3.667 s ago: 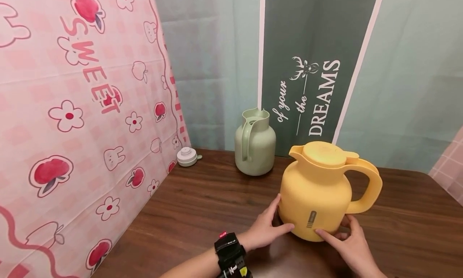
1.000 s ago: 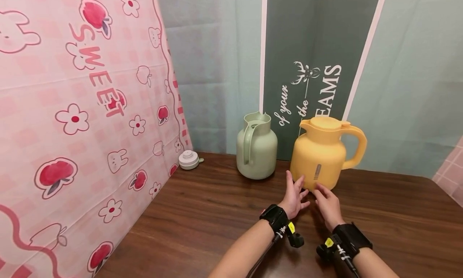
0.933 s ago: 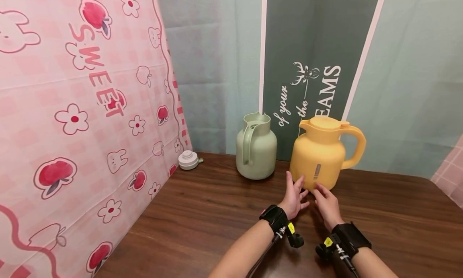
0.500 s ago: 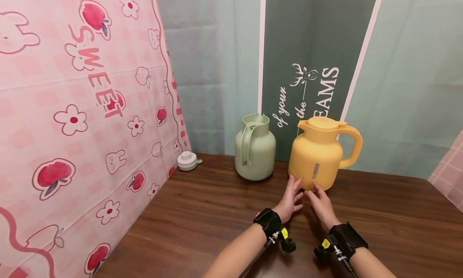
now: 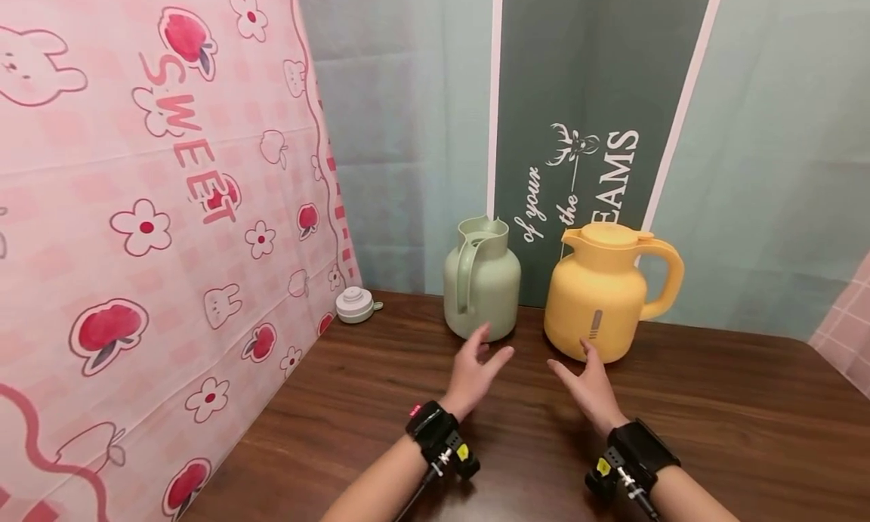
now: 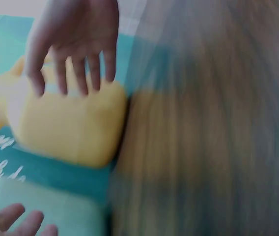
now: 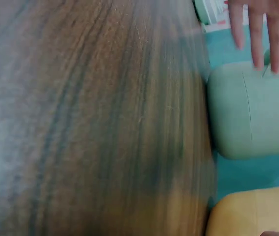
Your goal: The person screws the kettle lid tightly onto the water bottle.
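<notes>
The yellow thermos jug (image 5: 594,299) stands upright at the back of the table, its lid on and its handle to the right. Left of it is a green thermos jug (image 5: 484,288) with an open top and its handle facing forward. My left hand (image 5: 472,371), fingers spread and holding nothing, is in front of the green jug. My right hand (image 5: 591,386) is before the yellow jug, a fingertip overlapping its lower front in the head view, with nothing held. In the left wrist view, the right hand (image 6: 75,44) shows in front of the yellow jug.
A white stopper lid (image 5: 355,305) with a small green tab sits at the table's back left. The brown wooden table (image 5: 381,386) is bordered by a pink printed cloth (image 5: 170,280) on the left and a blue-green cloth (image 5: 387,144) behind.
The yellow jug was moved back beside the green one and released. Since then my left hand has drawn away to the left, toward the green jug; the right hand has shifted slightly.
</notes>
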The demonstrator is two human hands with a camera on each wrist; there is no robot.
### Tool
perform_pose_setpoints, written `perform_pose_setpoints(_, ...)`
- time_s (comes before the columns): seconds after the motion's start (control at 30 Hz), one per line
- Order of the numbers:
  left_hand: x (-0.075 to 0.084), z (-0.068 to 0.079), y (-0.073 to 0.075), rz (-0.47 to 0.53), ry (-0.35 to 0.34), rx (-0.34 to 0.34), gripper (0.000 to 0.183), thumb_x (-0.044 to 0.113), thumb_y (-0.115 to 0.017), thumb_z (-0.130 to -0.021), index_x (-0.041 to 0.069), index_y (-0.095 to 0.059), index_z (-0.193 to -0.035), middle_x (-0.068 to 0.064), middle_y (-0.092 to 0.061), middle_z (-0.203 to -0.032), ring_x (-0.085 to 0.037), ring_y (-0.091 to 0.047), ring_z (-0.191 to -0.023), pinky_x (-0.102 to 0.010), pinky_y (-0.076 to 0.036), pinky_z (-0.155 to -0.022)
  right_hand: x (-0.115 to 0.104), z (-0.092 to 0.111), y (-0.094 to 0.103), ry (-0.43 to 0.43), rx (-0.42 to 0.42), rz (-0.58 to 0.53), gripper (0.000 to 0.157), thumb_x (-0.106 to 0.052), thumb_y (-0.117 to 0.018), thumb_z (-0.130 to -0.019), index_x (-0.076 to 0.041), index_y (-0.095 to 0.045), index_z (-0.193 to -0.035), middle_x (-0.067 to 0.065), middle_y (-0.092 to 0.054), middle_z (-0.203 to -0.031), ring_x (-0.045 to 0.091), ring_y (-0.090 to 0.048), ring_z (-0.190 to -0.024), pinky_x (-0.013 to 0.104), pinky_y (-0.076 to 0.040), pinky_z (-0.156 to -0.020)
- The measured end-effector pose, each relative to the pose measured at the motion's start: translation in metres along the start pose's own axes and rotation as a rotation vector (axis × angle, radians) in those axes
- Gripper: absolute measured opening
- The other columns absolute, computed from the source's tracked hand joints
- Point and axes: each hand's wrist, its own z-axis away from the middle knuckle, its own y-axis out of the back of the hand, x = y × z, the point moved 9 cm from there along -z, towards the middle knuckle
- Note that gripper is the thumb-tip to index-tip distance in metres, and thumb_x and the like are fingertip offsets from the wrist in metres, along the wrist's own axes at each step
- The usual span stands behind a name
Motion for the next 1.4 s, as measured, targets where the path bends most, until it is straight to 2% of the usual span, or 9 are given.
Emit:
perform_pose_setpoints(0.1,0.002,-0.005,0.029,-0.047,-0.022,0.091,0.067,0.039,-0.065,-0.089,0.007,-0.041,-0.142,-0.018,-0.046,-0.137,-0.036,-0.048,-0.12,-0.05,-0.041,-0.096,-0.007,-0.002,-0.001,0.027,0.008,0.025,0.102,-0.049,-0.06,-0.09,-0.003,0.008,-0.15,0.027,0.0,-0.154,0.04,-0.005,-0.141,0.057,-0.016,-0.109)
perform_pose_setpoints(0.23,-0.004,-0.013,0.057,-0.117,0.01,0.162,0.066,0.043,-0.066,-0.087,0.011,-0.043,-0.141,-0.014,-0.05,-0.133,-0.032,-0.049,-0.118,-0.05,-0.041,-0.094,-0.019,-0.007,-0.003,0.073,0.029,0.04,0.104,-0.049,-0.063,-0.088,-0.005,0.007,-0.151,0.025,0.0,-0.154,0.04,-0.007,-0.141,0.057,-0.017,-0.109)
perform_pose_setpoints(0.43,-0.016,-0.021,0.087,-0.217,0.086,0.194,0.069,0.05,-0.066,-0.085,0.017,-0.043,-0.141,-0.01,-0.05,-0.133,-0.027,-0.046,-0.123,-0.048,-0.039,-0.097,-0.037,-0.019,-0.015,0.129,0.069,0.029,0.107,-0.05,-0.068,-0.083,-0.005,0.002,-0.151,0.028,-0.004,-0.153,0.042,-0.009,-0.139,0.058,-0.017,-0.108)
perform_pose_setpoints(0.6,-0.026,-0.023,0.104,-0.256,0.136,0.193,0.074,0.057,-0.064,-0.083,0.018,-0.041,-0.142,-0.012,-0.047,-0.136,-0.03,-0.045,-0.124,-0.049,-0.041,-0.096,-0.052,-0.026,-0.027,0.166,0.106,0.021,0.109,-0.05,-0.071,-0.08,-0.002,-0.002,-0.151,0.03,-0.008,-0.151,0.043,-0.012,-0.138,0.058,-0.02,-0.107)
perform_pose_setpoints(0.77,-0.03,-0.025,0.118,-0.277,0.139,0.205,0.071,0.056,-0.062,-0.085,0.016,-0.044,-0.14,-0.015,-0.048,-0.134,-0.032,-0.046,-0.123,-0.05,-0.04,-0.096,-0.064,-0.037,-0.042,0.183,0.083,0.042,0.108,-0.045,-0.071,-0.083,-0.005,0.002,-0.151,0.028,-0.004,-0.152,0.041,-0.009,-0.14,0.055,-0.018,-0.109)
perform_pose_setpoints(0.87,-0.035,-0.024,0.122,-0.285,0.134,0.209,0.068,0.057,-0.058,-0.088,0.013,-0.046,-0.139,-0.015,-0.048,-0.135,-0.032,-0.045,-0.124,-0.05,-0.039,-0.097,-0.071,-0.042,-0.051,0.199,0.097,0.068,0.108,-0.045,-0.072,-0.082,-0.006,0.001,-0.152,0.026,-0.004,-0.153,0.04,-0.009,-0.141,0.055,-0.019,-0.109)
perform_pose_setpoints(1.07,-0.048,-0.021,0.122,-0.29,0.157,0.198,0.067,0.06,-0.051,-0.09,0.013,-0.046,-0.139,-0.016,-0.047,-0.137,-0.031,-0.043,-0.126,-0.049,-0.038,-0.099,-0.093,-0.047,-0.068,0.281,0.14,0.105,0.098,-0.04,-0.076,-0.079,-0.008,-0.017,-0.151,0.028,-0.005,-0.152,0.044,-0.006,-0.14,0.06,-0.02,-0.107)
perform_pose_setpoints(1.27,-0.047,-0.02,0.123,-0.287,0.146,0.209,0.068,0.06,-0.05,-0.091,0.013,-0.046,-0.139,-0.019,-0.046,-0.137,-0.032,-0.044,-0.126,-0.05,-0.037,-0.099,-0.112,-0.052,-0.089,0.305,0.07,0.121,0.078,-0.039,-0.075,-0.081,-0.013,-0.039,-0.145,0.031,0.009,-0.151,0.049,0.008,-0.138,0.066,-0.016,-0.105)
perform_pose_setpoints(1.4,-0.048,-0.02,0.124,-0.283,0.155,0.21,0.069,0.061,-0.05,-0.09,0.013,-0.045,-0.14,-0.018,-0.046,-0.137,-0.032,-0.043,-0.126,-0.05,-0.037,-0.1,-0.115,-0.054,-0.099,0.283,0.024,0.139,0.074,-0.04,-0.073,-0.082,-0.01,-0.043,-0.142,0.03,0.015,-0.151,0.047,0.014,-0.137,0.066,-0.011,-0.106)
